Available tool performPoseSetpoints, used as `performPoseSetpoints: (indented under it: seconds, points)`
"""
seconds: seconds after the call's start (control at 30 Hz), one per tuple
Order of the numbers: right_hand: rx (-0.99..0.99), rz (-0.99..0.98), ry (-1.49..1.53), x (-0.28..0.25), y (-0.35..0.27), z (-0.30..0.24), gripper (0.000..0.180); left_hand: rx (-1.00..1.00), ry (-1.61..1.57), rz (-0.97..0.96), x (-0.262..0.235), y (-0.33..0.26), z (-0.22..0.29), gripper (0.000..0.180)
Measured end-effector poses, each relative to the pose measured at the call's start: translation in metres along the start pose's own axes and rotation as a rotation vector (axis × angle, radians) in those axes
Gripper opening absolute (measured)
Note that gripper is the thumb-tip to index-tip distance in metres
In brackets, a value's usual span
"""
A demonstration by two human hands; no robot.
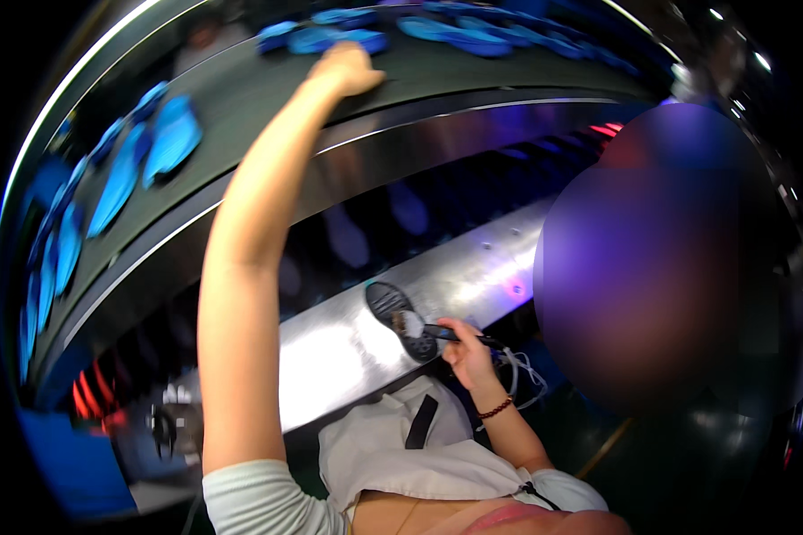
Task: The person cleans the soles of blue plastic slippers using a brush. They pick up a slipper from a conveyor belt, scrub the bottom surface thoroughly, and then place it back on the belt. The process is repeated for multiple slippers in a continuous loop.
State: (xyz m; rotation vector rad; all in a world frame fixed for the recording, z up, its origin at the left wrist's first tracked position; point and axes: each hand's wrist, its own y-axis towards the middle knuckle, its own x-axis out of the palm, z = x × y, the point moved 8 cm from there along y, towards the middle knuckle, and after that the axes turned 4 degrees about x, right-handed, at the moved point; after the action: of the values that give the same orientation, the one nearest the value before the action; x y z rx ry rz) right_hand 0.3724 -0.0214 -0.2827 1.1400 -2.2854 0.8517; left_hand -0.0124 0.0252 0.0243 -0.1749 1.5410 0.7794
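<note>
My left arm stretches far up to a dark conveyor belt (232, 94). There my left hand (346, 69) is beside a blue insole-shaped piece (317, 41). Motion blur hides whether its fingers grip the piece. Lower down, a dark shoe sole (389, 301) lies on a shiny metal bench (330, 366), its tread-like pattern showing. My right hand (468, 355) is closed round a slim black-handled tool (442, 332). The tool points at the middle of the sole, where a pale patch or tip shows; I cannot tell which.
More blue insole-shaped pieces (174, 138) are spread along the belt on both sides. Below the belt, a dark rack (343, 236) holds several sole-like shapes. White cables (526, 374) hang by my right wrist. At the right is a blurred person (642, 267). A metal device (174, 428) stands at lower left.
</note>
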Motion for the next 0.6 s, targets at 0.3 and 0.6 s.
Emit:
performPoseSetpoints:
  seconds: [0.3,0.6]
  points:
    - [0.143,-0.091,-0.028,0.015,0.034,0.032,0.027,-0.004,-0.035,0.000,0.040,0.053,-0.032,0.087]
    - [0.172,-0.061,-0.085,0.025,0.038,0.030,0.028,-0.026,0.202,0.085,0.015,0.056,-0.041,0.046]
